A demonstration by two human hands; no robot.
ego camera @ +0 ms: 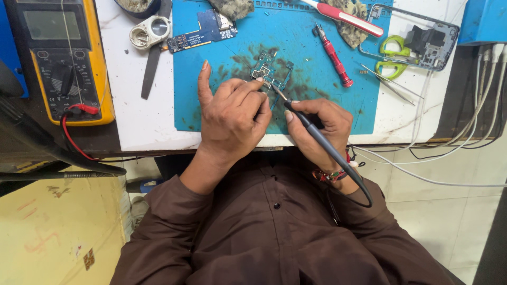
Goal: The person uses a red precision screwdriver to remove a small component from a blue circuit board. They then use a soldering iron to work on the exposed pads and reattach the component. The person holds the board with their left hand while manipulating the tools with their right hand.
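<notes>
My left hand (231,116) rests on the blue work mat (311,58), with its fingertips pressing down a small green circuit board (266,69). The index finger points up and away. My right hand (319,129) grips a black soldering iron (311,129) like a pen. Its thin metal tip touches the board just beside my left fingertips. A black cable runs from the iron back over my right wrist.
A yellow multimeter (63,58) with red lead lies at the left. On the mat lie another blue circuit board (203,31), a red screwdriver (332,55) and a red-white tool (351,18). Green scissors (391,53), tweezers (391,84), a phone frame (428,39) and white cables (475,105) are right.
</notes>
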